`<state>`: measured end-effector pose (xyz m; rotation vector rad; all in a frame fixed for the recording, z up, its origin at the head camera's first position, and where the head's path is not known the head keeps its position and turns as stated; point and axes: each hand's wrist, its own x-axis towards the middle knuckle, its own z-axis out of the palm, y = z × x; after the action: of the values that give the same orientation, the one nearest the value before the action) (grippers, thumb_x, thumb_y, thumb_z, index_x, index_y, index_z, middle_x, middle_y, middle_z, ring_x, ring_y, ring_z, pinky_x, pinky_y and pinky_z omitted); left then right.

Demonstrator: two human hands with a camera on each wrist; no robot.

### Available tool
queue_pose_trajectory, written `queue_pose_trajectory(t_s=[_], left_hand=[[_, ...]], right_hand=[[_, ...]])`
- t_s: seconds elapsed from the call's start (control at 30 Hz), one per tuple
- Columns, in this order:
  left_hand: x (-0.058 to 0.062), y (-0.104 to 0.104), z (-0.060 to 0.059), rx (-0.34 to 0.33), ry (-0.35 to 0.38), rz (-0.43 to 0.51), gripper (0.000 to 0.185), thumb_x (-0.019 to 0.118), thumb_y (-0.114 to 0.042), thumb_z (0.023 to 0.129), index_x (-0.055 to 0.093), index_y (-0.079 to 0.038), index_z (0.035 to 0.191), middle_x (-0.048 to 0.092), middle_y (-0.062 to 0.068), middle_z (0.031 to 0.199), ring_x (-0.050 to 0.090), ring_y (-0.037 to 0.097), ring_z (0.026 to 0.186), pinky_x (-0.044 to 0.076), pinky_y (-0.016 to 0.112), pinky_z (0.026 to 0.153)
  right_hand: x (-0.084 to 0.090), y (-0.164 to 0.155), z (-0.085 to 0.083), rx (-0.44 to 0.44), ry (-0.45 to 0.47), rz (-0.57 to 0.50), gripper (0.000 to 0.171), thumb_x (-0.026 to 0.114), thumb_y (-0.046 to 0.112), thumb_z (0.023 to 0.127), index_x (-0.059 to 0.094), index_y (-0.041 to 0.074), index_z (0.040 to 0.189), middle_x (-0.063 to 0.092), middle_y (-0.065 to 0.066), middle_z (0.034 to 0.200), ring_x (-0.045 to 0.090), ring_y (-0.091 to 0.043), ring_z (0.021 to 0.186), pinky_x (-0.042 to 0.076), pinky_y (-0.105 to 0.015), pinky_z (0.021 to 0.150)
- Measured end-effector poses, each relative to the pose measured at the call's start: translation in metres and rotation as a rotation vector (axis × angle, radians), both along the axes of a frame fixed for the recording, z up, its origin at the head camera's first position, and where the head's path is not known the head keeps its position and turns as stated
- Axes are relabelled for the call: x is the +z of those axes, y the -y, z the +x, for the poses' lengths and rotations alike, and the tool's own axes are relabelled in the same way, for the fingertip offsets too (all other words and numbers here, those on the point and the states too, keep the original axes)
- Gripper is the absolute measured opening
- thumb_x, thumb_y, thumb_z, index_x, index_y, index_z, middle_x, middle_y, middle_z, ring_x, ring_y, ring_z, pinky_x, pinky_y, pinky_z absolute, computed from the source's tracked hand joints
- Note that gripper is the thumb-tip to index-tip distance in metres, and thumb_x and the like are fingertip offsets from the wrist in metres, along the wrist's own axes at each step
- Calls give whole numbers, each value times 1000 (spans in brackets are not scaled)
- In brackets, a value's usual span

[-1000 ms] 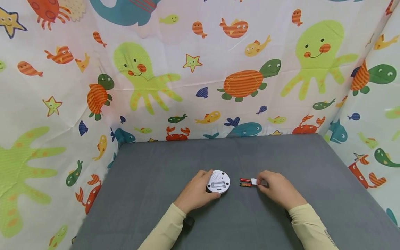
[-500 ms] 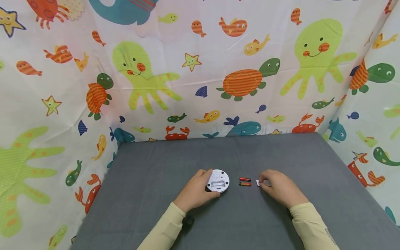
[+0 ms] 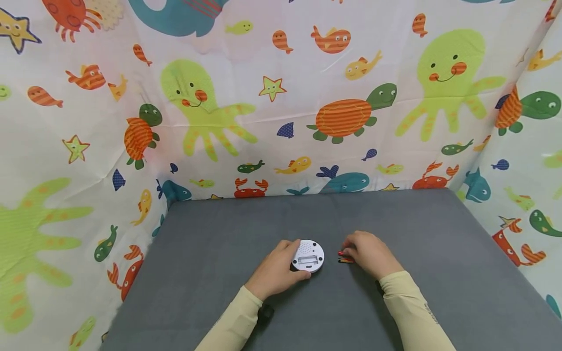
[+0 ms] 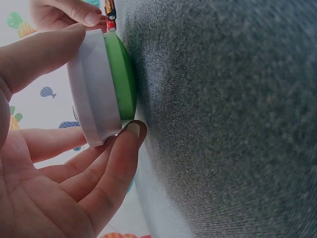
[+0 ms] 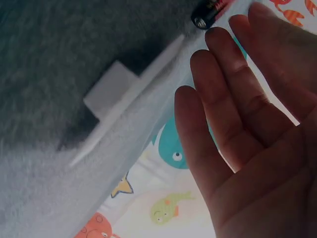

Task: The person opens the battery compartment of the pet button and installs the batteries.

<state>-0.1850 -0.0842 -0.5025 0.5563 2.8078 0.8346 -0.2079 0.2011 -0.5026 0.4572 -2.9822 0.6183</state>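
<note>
A round white device (image 3: 308, 256) lies back-up on the grey cloth, its open battery bay showing. My left hand (image 3: 278, 268) grips its rim with thumb and fingers. The left wrist view shows the white shell (image 4: 91, 89) over a green face (image 4: 121, 82) that rests on the cloth. Two red-and-black batteries (image 3: 344, 257) lie just right of it. My right hand (image 3: 371, 253) reaches over them with fairly straight fingers (image 5: 218, 89), its tips at a battery (image 5: 210, 11). A small white cover (image 5: 126, 96) lies flat on the cloth under that hand, hidden in the head view.
The grey cloth table (image 3: 417, 229) is walled at the back and on both sides by a curtain (image 3: 281, 97) printed with sea animals. A black strap (image 3: 265, 312) sits at my left wrist.
My right hand let go of the small white cover on the cloth and moved left onto the batteries. The left hand and the round device stayed put.
</note>
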Motion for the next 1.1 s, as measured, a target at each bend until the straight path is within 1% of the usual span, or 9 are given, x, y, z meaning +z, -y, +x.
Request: queue_pose_trajectory(t_s=[0.2,0.43,0.57,0.7,0.83,0.9,0.97,1.1], left_hand=[[0,-1,0,-1,13,5,91,84,-46,94,42,-11,167,55,9,155,61,20,132,52,46,111],[2,0,-1,5,29,10,91,84,-46,94,42,-11,167,55,10,156,61,21,134,52,46,113],[2,-1,-1,4,27,5,91,84,-46,94,42,-11,167,55,10,156,61,22,133,52,46,112],[3,-1,0,3,21,3,91,85,-45,94,42,-11,167,55,9,155,62,21,132,53,46,111],[3,0,1,-1,8,0,91,86,-44,93,44,-10,166,56,9,155,62,21,130,53,45,111],[4,0,1,-7,0,1,91,86,-44,93,43,-10,166,56,10,155,63,20,128,54,44,109],[4,0,1,-14,-8,5,91,85,-44,93,43,-10,166,56,10,155,63,20,127,55,43,108],[4,1,0,-33,-22,14,91,85,-45,94,43,-10,166,57,9,153,64,19,122,56,41,103]], right_hand=[[-5,0,-2,-5,5,30,10,85,14,92,81,19,86,67,5,85,62,-14,78,56,-42,76],[-5,1,-1,4,-12,49,14,86,17,92,77,21,81,63,5,83,58,-13,76,54,-39,72],[0,5,1,-3,-9,42,17,85,20,94,74,23,81,64,6,80,56,-12,74,51,-38,69],[12,14,7,-2,-21,-8,12,85,19,94,77,23,87,70,6,85,59,-13,78,53,-38,72],[24,33,17,59,-75,-47,9,86,18,94,78,22,92,73,6,91,64,-16,86,57,-40,77],[26,44,21,93,-121,-48,11,87,18,93,77,22,92,72,8,91,65,-15,89,58,-39,78],[24,54,24,131,-168,-49,13,88,19,92,75,22,92,71,9,91,64,-13,89,57,-37,77],[17,68,26,188,-232,-46,16,90,20,89,74,22,91,68,11,89,59,-8,85,55,-31,74]])
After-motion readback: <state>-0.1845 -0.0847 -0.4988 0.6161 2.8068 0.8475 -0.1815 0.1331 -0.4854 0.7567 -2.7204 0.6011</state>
